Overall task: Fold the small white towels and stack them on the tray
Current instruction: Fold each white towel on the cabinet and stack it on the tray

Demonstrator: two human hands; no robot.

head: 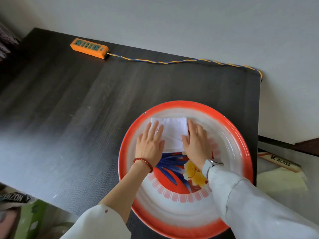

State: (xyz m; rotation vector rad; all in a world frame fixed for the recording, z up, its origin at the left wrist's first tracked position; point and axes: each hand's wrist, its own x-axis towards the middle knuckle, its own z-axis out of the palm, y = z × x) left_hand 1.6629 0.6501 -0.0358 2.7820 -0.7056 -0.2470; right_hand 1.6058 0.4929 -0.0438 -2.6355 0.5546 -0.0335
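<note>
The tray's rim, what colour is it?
Orange-red, fading to white inward, on the tray; the head view shows it clearly.

We can read "K-GLASS" printed on the long strip (280,163) lying past the table's right edge, and "BIZON", seen upside down, on the dark packaging (13,198) at the lower left corner.

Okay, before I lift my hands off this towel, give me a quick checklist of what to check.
1. Folded small white towel lies inside the round red-rimmed enamel tray: ok.
2. Left hand flat on towel: ok.
3. Right hand flat at towel's right edge: ok.
4. Tray fully on the dark wooden table: cannot tell.
5. More towels waiting: cannot tell, none in view.
</note>
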